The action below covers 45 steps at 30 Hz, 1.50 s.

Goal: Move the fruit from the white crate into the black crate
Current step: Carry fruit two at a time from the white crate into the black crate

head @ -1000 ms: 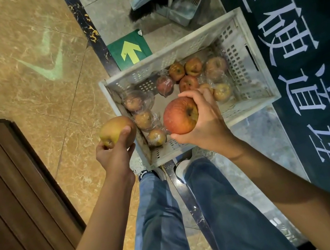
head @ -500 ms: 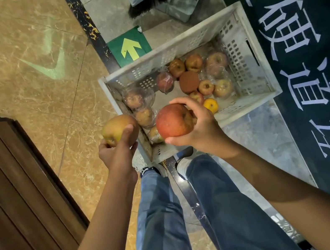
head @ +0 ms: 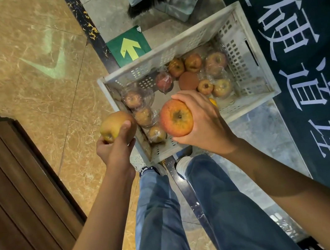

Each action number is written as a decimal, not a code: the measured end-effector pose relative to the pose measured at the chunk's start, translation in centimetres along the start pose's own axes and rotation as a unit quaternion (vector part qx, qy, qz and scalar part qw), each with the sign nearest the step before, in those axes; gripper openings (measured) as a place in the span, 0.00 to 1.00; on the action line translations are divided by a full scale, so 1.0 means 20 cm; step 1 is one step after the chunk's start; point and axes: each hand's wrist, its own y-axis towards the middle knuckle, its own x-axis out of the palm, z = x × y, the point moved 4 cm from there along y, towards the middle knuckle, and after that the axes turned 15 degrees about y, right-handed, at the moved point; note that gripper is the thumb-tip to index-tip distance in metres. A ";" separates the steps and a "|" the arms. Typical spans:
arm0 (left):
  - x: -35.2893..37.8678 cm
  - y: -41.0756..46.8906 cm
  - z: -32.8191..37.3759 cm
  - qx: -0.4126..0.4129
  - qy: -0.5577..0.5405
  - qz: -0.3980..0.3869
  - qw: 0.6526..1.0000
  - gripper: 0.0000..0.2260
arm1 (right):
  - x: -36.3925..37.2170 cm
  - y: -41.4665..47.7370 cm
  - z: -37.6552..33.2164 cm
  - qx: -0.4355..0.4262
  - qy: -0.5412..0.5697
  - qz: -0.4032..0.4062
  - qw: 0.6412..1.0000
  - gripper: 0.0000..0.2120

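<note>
1. L hand is gripping a yellow-green apple, thumb curling over it, just outside the white crate on its left.
2. R hand is gripping a red apple, holding it above the crate's near end.
3. Remaining fruit, some in clear wrap, is lying inside the crate.

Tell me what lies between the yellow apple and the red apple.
Head view: the white crate left wall and two bagged apples inside it.
</note>
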 end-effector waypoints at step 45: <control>-0.32 -0.71 0.45 0.149 0.245 -0.214 0.934 0.25 | -0.48 -0.37 -0.50 0.320 0.132 0.167 0.923 0.41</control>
